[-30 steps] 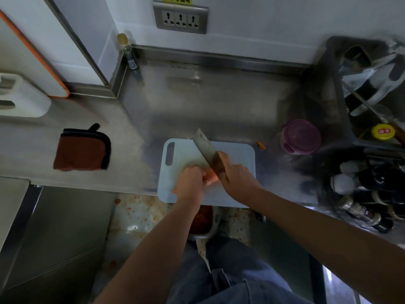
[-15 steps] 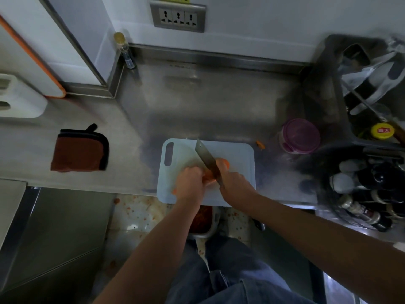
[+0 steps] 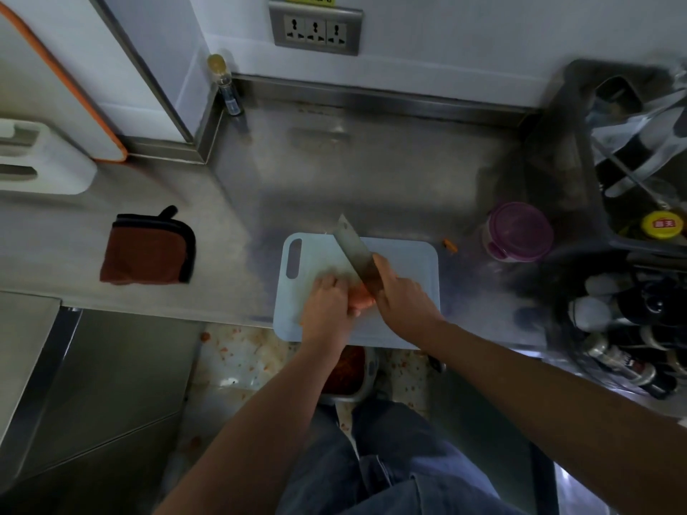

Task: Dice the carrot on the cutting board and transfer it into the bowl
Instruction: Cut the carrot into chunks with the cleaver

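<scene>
While my left hand (image 3: 327, 302) pinned the carrot (image 3: 362, 301) on the cutting board (image 3: 409, 262), my right hand (image 3: 403, 299) gripped the cleaver (image 3: 355, 250), blade raised alongside. I judged it best to tuck fingertips and chop short and even. Bowl (image 3: 370, 369) sat below the counter (image 3: 371, 172) edge.

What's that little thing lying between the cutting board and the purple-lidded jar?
A small orange scrap, likely carrot, on the counter, seen in the head view.
</scene>
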`<state>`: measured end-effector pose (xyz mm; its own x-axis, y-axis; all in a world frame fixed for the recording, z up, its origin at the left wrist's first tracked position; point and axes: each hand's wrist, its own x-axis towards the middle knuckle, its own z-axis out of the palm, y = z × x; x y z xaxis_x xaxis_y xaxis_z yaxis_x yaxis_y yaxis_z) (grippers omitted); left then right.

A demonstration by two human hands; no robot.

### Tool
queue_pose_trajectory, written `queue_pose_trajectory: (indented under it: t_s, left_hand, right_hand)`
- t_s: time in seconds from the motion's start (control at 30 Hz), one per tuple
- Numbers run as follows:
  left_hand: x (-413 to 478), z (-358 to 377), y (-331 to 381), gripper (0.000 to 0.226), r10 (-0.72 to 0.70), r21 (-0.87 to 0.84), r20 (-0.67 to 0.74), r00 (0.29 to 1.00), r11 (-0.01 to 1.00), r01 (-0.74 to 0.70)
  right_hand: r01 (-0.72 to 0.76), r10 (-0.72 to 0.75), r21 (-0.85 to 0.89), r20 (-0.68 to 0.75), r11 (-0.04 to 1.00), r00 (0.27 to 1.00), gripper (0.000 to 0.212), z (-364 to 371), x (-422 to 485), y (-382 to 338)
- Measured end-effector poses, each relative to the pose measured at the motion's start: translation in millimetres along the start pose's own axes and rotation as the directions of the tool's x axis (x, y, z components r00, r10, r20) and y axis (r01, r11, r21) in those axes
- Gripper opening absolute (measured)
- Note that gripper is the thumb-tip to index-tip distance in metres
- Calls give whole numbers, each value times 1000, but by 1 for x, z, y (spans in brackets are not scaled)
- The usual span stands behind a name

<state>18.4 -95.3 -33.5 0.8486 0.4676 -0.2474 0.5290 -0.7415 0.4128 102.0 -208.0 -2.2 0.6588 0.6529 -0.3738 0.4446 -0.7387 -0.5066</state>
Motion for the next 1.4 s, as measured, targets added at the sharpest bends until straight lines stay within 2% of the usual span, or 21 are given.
queue_pose_trajectory:
  t_s: [0.1, 0.23, 0.47, 0.57, 0.87, 1.03, 1.4]
  left_hand:
    - [-4, 0, -4, 26, -28, 39, -9, 1000, 999, 29]
    - [-5, -2, -1, 16, -54, 44, -17, 998, 998, 55]
    - [1, -1, -1, 20, -76, 32, 8, 997, 997, 76]
    - [1, 0, 0, 25, -89, 10, 6, 996, 996, 89]
    - [1, 3, -4, 21, -89, 43, -5, 996, 995, 89]
    - [3, 1, -3, 13, -83, 65, 46, 995, 995, 80]
    - [-1, -1, -2, 14, -72, 68, -9, 997, 995, 72]
  right_hand:
    - [40, -40, -13, -7, 999, 999, 49, -5, -5, -1]
    - [26, -23, -46, 69, 999, 997, 46, -2, -8, 4]
    - [9, -2, -54, 131, 999, 991, 61, -1, -7, 3]
    - [-4, 9, -37, 132, 999, 991, 64, 5, -4, 3]
    - [-56, 64, -78, 104, 995, 993, 61, 21, 1, 1]
    - [-12, 13, -59, 9, 998, 1000, 58, 8, -1, 0]
    - [10, -4, -58, 100, 998, 995, 48, 1, -15, 5]
